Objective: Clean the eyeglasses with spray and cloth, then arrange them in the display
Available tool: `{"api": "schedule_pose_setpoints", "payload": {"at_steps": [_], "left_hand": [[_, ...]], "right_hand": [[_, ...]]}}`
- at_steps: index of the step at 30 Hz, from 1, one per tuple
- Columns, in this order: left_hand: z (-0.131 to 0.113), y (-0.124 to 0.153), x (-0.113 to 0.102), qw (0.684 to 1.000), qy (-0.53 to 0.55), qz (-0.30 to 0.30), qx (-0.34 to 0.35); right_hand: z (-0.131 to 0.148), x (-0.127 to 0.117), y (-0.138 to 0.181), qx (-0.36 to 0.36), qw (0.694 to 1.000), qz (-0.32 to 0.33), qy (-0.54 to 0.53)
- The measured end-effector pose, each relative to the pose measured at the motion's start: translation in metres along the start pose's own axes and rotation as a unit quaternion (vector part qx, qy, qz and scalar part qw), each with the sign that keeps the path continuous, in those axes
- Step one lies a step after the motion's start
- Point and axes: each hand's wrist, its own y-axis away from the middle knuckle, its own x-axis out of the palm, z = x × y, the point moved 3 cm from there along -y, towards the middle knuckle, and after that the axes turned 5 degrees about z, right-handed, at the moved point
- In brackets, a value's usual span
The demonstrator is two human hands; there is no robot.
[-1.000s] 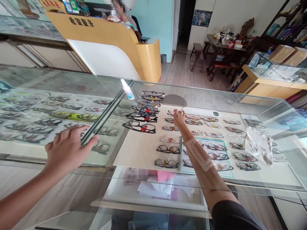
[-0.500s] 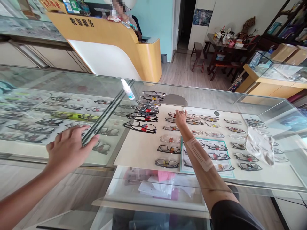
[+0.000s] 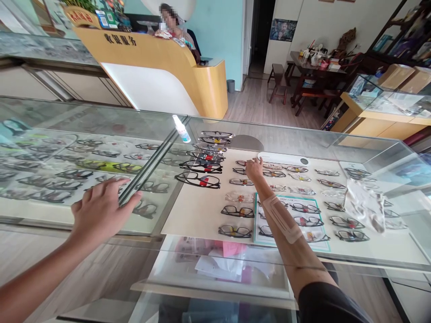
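Observation:
My left hand (image 3: 101, 206) lies open on the glass top of the left display case, thumb apart from the fingers, beside the metal-edged seam between the cases. Stretched far forward, my right hand (image 3: 254, 169) reaches into the right display case. Its bent fingers close on the right end of a dark-framed pair of eyeglasses (image 3: 241, 163) in the back row; the fingertips are partly hidden. Another pair of eyeglasses (image 3: 239, 171) lies just in front. To the left, several black eyeglasses (image 3: 198, 179) with red tags form a column. A white spray bottle (image 3: 182, 129) stands near the seam.
Rows of eyeglasses (image 3: 237, 230) fill the case around a teal-edged board (image 3: 290, 237) under my right forearm. A crumpled pale cloth (image 3: 365, 206) lies at right. Plastic bags (image 3: 220, 264) sit below. Beyond, a person (image 3: 178, 36) sits behind a wooden counter (image 3: 210, 89).
The view has shifted slightly, so the counter and cases sit a little lower. My right hand's fingers have shifted slightly at the back-row eyeglasses. My left hand remains on the glass.

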Motion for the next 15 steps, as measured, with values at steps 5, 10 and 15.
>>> {"api": "schedule_pose_setpoints", "payload": {"at_steps": [5,10,15], "left_hand": [[-0.0011,0.0003,-0.0006,1.0,0.005,-0.004,-0.001],[-0.0023,0.0004,-0.0005,1.0,0.007,-0.005,-0.002],[-0.0008,-0.0005,0.0005,1.0,0.003,-0.009,-0.002]], "right_hand": [[0.002,-0.0005,-0.0011,-0.005,1.0,0.007,0.0],[0.0009,-0.0033,0.0008,-0.01,1.0,0.01,-0.004],[0.0026,-0.0063,0.0035,-0.013,1.0,0.007,-0.016]]}}
